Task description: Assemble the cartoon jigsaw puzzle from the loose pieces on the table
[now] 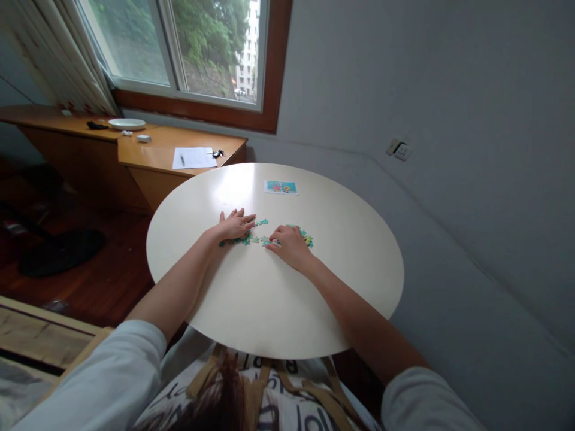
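Note:
Small teal, green and yellow jigsaw puzzle pieces (256, 239) lie in a loose band across the middle of the round white table (269, 299). My left hand (236, 225) rests palm down over the left part of them, fingers spread and open, covering some pieces. Over the right part, my right hand (291, 244) is curled, with thumb and index finger closed around a puzzle piece (275, 242) at the tabletop. More pieces show beyond its knuckles and to its right. Behind the pieces lies a picture card (281, 187) in blue with pink and yellow figures.
A wooden desk (179, 139) stands at the back left, bearing a sheet of paper (194, 158), keys (218, 154) and a white plate (127, 124). The wall (426, 209) runs close along the table's right side. A black round base (63, 251) stands on the floor at left.

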Motion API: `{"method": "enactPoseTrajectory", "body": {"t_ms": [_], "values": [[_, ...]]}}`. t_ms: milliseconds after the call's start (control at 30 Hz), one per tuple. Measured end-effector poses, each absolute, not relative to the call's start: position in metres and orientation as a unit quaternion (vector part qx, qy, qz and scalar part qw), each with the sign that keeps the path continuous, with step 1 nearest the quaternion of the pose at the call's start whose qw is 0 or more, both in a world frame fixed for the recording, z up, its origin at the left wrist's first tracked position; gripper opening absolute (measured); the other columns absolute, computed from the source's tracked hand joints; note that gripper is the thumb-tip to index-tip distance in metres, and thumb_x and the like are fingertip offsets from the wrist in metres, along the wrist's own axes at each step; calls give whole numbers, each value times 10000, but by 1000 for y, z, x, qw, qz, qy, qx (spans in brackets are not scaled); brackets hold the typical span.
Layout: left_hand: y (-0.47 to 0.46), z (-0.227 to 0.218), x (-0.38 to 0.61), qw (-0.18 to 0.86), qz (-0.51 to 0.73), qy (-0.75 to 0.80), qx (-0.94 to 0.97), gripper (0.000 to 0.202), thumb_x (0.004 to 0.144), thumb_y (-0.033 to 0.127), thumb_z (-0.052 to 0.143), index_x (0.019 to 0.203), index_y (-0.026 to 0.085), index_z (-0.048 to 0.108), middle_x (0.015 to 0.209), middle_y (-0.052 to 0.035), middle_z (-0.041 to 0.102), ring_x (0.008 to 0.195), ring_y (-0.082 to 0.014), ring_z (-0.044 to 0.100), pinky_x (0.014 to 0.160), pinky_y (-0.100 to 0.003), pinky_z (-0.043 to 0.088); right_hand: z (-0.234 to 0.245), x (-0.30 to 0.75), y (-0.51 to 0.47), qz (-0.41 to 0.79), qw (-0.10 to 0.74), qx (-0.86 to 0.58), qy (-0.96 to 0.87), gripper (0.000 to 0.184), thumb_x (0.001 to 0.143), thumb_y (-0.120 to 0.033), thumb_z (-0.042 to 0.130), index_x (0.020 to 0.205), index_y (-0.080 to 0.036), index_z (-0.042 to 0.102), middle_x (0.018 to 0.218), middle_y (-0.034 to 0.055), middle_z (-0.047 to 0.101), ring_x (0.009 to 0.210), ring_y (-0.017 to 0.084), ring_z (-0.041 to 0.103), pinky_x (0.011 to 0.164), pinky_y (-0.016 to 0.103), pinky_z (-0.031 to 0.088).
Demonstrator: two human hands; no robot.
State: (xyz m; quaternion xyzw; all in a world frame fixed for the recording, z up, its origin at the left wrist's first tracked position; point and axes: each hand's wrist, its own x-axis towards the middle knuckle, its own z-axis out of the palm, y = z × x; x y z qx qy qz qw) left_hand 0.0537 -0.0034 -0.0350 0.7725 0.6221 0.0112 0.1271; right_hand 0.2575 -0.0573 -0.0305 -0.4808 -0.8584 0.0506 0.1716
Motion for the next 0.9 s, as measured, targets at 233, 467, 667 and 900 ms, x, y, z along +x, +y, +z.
{"method": "enactPoseTrajectory", "body": {"t_ms": [233, 467, 667, 900], "values": [[-4, -36, 53, 123, 18, 615, 778, 592, 881, 548, 328, 1429, 326, 345, 1552, -86, 208, 1419, -320, 133, 1086, -605, 61, -30, 256, -58, 65, 163, -479, -860, 141, 831, -299, 641, 852, -165, 680, 922, 68, 673, 900, 181, 581, 851, 333, 318], [2, -45, 54, 103, 35, 624, 774, 554, 875, 521, 367, 1397, 335, 396, 1505, -92, 302, 1398, -308, 193, 1086, -588, 117, -27, 249, -64, 48, 141, -437, -887, 166, 867, -299, 595, 903, -152, 663, 922, 76, 646, 948, 191, 549, 867, 344, 302], [1, -43, 54, 99, 44, 623, 775, 538, 874, 503, 381, 1381, 329, 420, 1493, -97, 318, 1385, -318, 220, 1082, -593, 128, -30, 248, -64, 62, 148, -417, -895, 156, 862, -255, 602, 977, -173, 668, 973, 74, 639, 948, 186, 538, 866, 344, 301], [-2, -40, 57, 96, 42, 623, 775, 515, 876, 494, 379, 1363, 335, 433, 1473, -95, 343, 1382, -299, 228, 1084, -582, 137, -30, 245, -65, 88, 150, -425, -888, 91, 860, -213, 598, 915, -170, 657, 978, 69, 623, 961, 185, 519, 870, 351, 298]]}}
